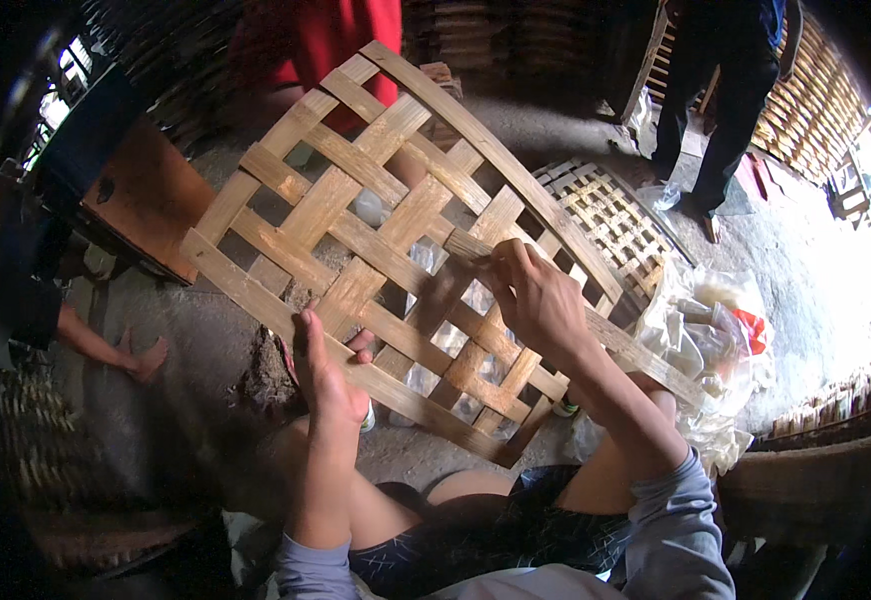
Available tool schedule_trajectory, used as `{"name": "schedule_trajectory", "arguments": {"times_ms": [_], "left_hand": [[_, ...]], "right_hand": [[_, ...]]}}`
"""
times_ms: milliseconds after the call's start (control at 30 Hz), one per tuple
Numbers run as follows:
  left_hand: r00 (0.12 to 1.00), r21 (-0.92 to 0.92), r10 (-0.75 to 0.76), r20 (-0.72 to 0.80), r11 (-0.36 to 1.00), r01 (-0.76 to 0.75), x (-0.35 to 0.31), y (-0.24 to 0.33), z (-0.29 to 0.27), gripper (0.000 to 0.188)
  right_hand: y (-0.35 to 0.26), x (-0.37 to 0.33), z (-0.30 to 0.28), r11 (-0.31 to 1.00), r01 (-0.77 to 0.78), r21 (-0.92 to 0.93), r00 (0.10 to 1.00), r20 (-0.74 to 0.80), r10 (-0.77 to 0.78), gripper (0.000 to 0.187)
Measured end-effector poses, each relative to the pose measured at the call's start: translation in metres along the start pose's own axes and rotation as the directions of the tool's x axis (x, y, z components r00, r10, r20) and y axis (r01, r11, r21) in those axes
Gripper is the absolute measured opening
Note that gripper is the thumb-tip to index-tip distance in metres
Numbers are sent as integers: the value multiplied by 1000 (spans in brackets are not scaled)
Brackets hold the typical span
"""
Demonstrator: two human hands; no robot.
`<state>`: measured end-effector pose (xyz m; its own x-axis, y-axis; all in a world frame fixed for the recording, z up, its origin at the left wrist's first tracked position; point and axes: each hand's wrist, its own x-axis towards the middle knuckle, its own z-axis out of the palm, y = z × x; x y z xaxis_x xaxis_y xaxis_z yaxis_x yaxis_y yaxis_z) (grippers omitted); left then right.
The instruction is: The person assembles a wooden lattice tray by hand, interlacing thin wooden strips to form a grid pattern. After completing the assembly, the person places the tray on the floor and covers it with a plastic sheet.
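Grasping the lower rim (pixel 426 410), the left hand (pixel 330 382) steadied the woven panel (pixel 376 250), probably light, springy, best held there; the right hand (pixel 544 302) pinched a slat (pixel 464 245).

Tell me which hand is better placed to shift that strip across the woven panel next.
Likely your right hand: it pinches the strip over the middle of the woven panel. Your left hand holds the panel's near edge, so it seems better placed for steadying.
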<state>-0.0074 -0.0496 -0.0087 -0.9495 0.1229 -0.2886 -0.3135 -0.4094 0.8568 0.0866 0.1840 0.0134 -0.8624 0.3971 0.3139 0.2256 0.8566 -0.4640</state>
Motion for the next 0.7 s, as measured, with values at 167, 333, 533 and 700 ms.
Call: {"name": "schedule_trajectory", "arguments": {"times_ms": [167,333,533,700], "left_hand": [[991,1,135,1,991,-135,10,-10,-6,66],[986,-100,157,-53,982,-162,18,-13,6,64],[999,-128,39,-9,991,-39,17,-12,5,62],[986,-37,-59,159,997,66,16,-33,19,58]], "right_hand": [[21,-2,-8,998,-11,-62,984,180,21,22],[34,3,0,997,27,68,998,48,-30,21],[28,14,13,997,6,83,999,-33,-3,32],[42,19,15,977,180,112,976,-145,-164,22]]}}
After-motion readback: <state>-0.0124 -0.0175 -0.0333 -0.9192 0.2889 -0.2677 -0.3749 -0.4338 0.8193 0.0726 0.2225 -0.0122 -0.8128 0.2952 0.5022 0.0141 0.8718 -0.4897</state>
